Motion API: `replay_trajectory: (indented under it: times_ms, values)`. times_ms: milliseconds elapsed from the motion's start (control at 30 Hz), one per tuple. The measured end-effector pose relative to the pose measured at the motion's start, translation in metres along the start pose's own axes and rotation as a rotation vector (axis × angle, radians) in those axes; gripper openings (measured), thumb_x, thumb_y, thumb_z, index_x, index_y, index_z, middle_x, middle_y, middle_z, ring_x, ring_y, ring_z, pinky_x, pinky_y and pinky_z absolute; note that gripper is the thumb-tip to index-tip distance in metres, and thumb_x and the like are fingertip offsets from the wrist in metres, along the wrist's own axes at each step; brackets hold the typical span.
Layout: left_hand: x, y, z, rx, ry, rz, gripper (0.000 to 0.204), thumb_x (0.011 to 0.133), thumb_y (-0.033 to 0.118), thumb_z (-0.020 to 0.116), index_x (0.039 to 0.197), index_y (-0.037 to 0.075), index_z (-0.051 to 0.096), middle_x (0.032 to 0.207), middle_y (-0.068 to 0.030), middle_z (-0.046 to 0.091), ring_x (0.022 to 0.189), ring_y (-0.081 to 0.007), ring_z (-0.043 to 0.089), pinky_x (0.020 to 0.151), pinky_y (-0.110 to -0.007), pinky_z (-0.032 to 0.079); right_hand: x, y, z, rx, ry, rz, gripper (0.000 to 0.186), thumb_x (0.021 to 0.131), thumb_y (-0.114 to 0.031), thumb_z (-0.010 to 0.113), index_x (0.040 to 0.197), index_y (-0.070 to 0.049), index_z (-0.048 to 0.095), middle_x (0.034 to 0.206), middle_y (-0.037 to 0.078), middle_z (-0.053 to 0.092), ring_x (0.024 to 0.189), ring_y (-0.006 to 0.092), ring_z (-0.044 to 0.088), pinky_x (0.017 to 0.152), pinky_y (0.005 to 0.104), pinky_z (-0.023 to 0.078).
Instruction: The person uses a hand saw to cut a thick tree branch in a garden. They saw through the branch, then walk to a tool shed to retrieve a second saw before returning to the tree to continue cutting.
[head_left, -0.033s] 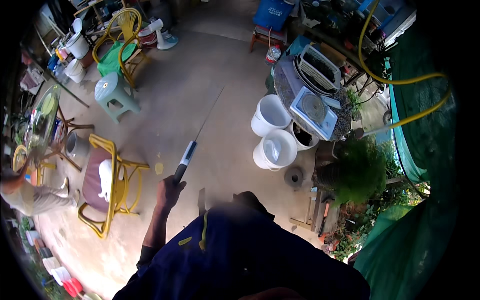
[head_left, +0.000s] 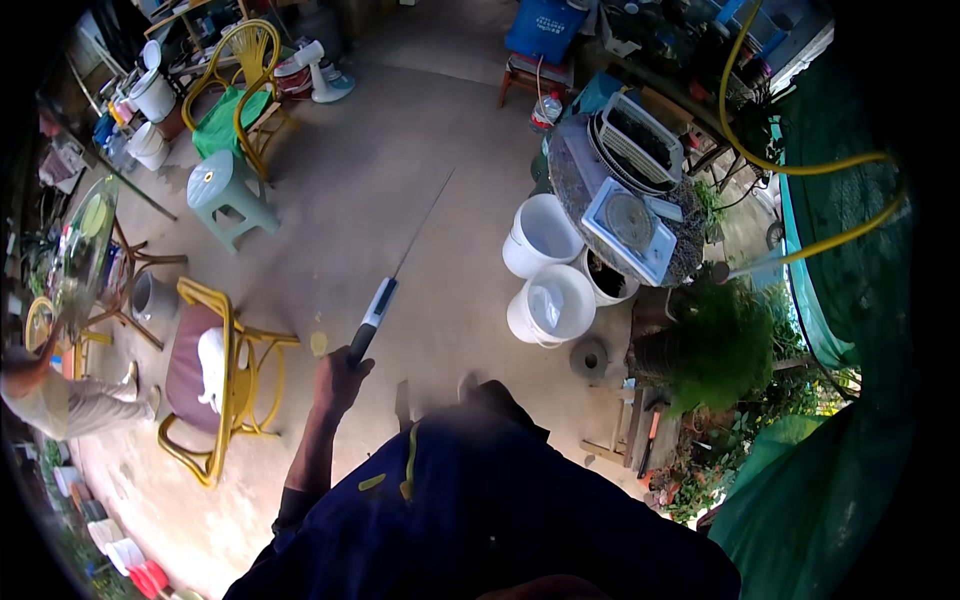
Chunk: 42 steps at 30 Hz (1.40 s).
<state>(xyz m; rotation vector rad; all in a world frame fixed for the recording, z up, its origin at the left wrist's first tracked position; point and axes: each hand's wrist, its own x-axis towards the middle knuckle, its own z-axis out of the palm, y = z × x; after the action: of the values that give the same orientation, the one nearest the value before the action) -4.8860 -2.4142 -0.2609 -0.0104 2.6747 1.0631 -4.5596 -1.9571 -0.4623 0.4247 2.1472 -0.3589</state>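
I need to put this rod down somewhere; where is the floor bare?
Bare concrete floor stretches between the green stool and the white buckets, ahead of the left hand holding the rod. Crowded around the round table and the yellow chair.

Black-handled rod point(head_left: 375, 312) with a pale blue-grey collar, yellow rattan chair point(head_left: 222, 385) with a mauve cushion, mint-green plastic stool point(head_left: 226, 196), white buckets point(head_left: 552, 305), yellow hose point(head_left: 800, 165), dark green shade netting point(head_left: 850, 300), navy shirt point(head_left: 480, 520), grey concrete floor point(head_left: 400, 150).

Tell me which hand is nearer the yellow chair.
Left. The left hand grips a rod handle just right of the yellow chair. The right hand is not in view.
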Motion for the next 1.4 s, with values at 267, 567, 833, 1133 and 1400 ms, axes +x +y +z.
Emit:
replay_trajectory:
  times_ms: [267, 567, 833, 1133, 1400]
  values:
    - [0.237, 0.076, 0.006, 0.015, -0.06, -0.004, 0.037, 0.078, 0.036, 0.075, 0.085, 0.001, 0.065, 0.075, -0.0206, 0.066, 0.073, -0.0384, 0.065, 0.066, -0.046, 0.049, 0.175, -0.083, -0.163, 0.087, 0.022, -0.018, 0.013, 0.081, -0.023, 0.064, 0.085, -0.016, 0.073, 0.085, 0.007, 0.071, 0.078, 0.0248, 0.069, 0.065, 0.0426, 0.052]
    - [0.476, 0.144, -0.053, 0.104, 0.006, -0.055, 0.034, 0.079, 0.033, 0.074, 0.084, 0.001, 0.064, 0.076, -0.0237, 0.065, 0.073, -0.0416, 0.064, 0.065, -0.048, 0.049, 0.484, -0.201, -0.538, -0.567, 0.618, -0.303, 0.011, 0.075, -0.025, 0.066, 0.076, -0.016, 0.073, 0.074, 0.006, 0.071, 0.073, 0.026, 0.07, 0.06, 0.0442, 0.052]
    - [0.64, 0.108, -0.057, -0.088, 0.181, -0.317, 0.038, 0.074, 0.032, 0.077, 0.075, -0.003, 0.06, 0.063, -0.0206, 0.058, 0.057, -0.0335, 0.054, 0.058, -0.045, 0.045, 0.6, -0.427, -0.896, 0.711, 0.811, -0.741, 0.011, 0.079, -0.015, 0.064, 0.076, -0.006, 0.069, 0.061, 0.006, 0.063, 0.052, 0.0158, 0.062, 0.047, 0.0308, 0.047]
    - [0.979, 0.158, -0.121, -0.062, 0.107, -0.342, 0.036, 0.074, 0.033, 0.076, 0.08, -0.001, 0.064, 0.07, -0.022, 0.063, 0.067, -0.0363, 0.064, 0.062, -0.047, 0.047, 0.709, -0.329, -0.903, -0.53, 0.183, -0.628, 0.006, 0.069, -0.02, 0.067, 0.073, -0.016, 0.07, 0.072, 0.008, 0.066, 0.067, 0.0311, 0.065, 0.058, 0.0452, 0.05]
    - [1.305, 0.348, -0.155, -0.004, -0.053, 0.043, 0.034, 0.08, 0.035, 0.075, 0.086, 0.002, 0.067, 0.077, -0.0206, 0.066, 0.074, -0.0394, 0.064, 0.067, -0.046, 0.049, 0.781, -0.31, -1.012, -0.002, 0.41, -0.066, 0.018, 0.074, -0.026, 0.064, 0.087, -0.025, 0.077, 0.084, 0.003, 0.073, 0.08, 0.0239, 0.071, 0.064, 0.0434, 0.054]
